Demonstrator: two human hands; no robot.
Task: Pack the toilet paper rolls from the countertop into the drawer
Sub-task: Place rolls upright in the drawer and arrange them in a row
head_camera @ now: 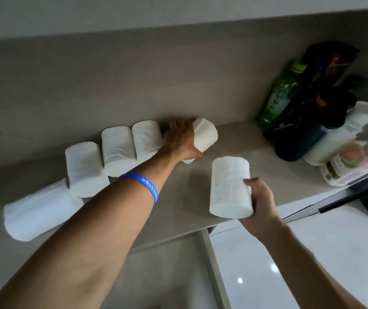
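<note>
Head view: both hands take rolls off the desk [234,139].
Left hand [181,139] is closed around a tilted roll [205,134] by the wall; right hand [260,197] holds a lifted roll [229,188]. Four more rolls [116,150] wait at left. Best to lift the left roll clear before turning; the drawer is unseen.

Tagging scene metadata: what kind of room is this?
Probably a home kitchen or pantry counter. Clues: a beige countertop against a wall, with a green drink bottle, a stack of paper cups and packaged food at its right end. Toilet paper rolls line the wall.
</note>
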